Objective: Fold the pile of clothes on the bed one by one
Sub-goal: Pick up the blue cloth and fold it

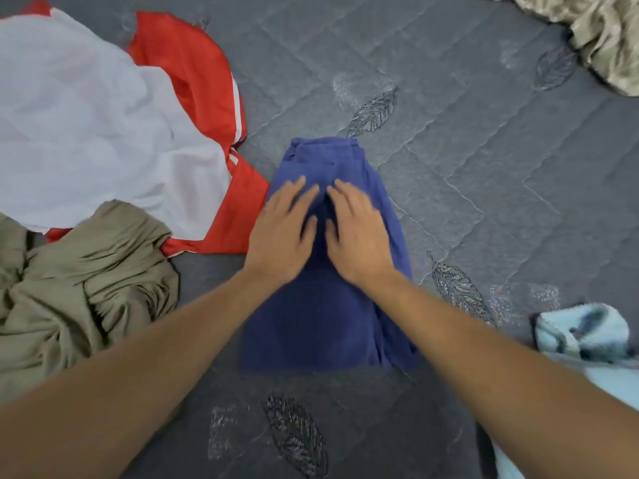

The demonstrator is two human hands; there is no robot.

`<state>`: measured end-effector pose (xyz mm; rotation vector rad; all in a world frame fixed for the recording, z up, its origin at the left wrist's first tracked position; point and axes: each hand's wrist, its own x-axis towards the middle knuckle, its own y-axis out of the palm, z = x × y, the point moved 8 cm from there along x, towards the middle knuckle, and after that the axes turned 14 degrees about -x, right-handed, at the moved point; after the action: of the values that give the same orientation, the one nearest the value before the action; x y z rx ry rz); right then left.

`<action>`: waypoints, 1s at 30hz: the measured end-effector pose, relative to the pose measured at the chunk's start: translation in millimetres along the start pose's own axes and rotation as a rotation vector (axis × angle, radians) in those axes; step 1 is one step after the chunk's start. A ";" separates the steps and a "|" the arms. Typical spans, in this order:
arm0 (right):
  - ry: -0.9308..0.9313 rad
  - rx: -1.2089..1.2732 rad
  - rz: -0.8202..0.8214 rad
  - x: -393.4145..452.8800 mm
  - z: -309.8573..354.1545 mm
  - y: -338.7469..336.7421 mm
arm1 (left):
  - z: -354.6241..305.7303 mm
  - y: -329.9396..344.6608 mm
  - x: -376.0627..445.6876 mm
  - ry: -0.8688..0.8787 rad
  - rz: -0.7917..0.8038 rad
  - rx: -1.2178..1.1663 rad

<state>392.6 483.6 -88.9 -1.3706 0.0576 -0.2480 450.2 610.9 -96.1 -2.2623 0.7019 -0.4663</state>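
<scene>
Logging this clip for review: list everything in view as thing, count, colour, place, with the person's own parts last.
blue garment: 1, blue, centre of the bed, laid flat under both hands
white garment: 1, white, upper left, lying over the red one
red garment: 1, red with white stripes, left of the blue garment
olive garment: 1, olive, lower left, crumpled
beige cloth: 1, beige, top right corner
light blue cloth: 1, light blue, right edge
bed cover: 1, grey, quilted with leaf prints
left hand: 1, flat on the blue garment
right hand: 1, flat on the blue garment
</scene>
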 end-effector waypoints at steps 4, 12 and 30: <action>-0.122 -0.150 0.161 -43.8 -6.5 34.6 | 11.6 36.4 -49.5 -0.020 0.187 0.199; -0.177 -0.180 0.278 -151.3 -16.4 3.6 | -5.5 18.3 -141.3 -0.090 0.261 0.151; -0.320 -0.160 0.381 -207.8 -16.5 -16.5 | -26.7 6.9 -213.4 0.115 0.411 0.155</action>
<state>185.1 508.2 -97.6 -1.5124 0.0720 0.3011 266.2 721.6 -109.1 -1.8929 1.1194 -0.4341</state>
